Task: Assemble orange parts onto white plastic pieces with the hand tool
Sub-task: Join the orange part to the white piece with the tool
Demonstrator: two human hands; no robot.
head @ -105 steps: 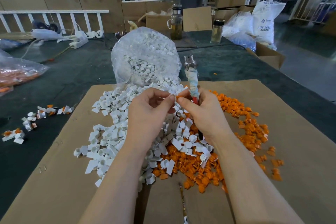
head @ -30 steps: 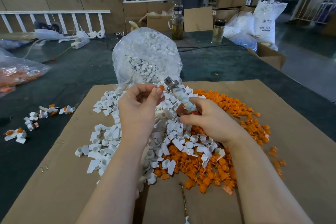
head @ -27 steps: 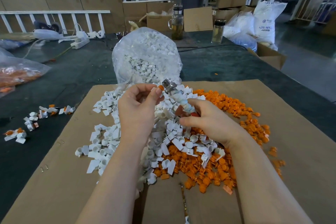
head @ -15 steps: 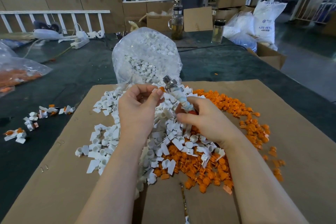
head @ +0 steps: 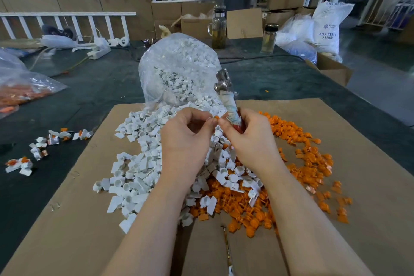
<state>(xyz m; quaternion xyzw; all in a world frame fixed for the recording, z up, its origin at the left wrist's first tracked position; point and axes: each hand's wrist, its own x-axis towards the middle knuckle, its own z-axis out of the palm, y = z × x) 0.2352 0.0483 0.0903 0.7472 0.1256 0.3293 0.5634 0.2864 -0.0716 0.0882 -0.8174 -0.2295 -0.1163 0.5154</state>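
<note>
From the head camera, both hands meet above the heap of white pieces (head: 139, 163): the left hand (head: 186, 141) pinches 1 orange part (head: 215, 118), the right hand (head: 251, 139) grips the hand tool (head: 226, 94) (metal head up), orange parts (head: 304, 159) scattered on the cardboard (head: 369, 163).

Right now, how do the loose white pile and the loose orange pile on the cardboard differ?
The white pile spreads left and spills from the clear bag; the orange pile lies right, with no bag by it. White pieces overlap orange ones near the middle. Both rest loose on the cardboard.
</note>
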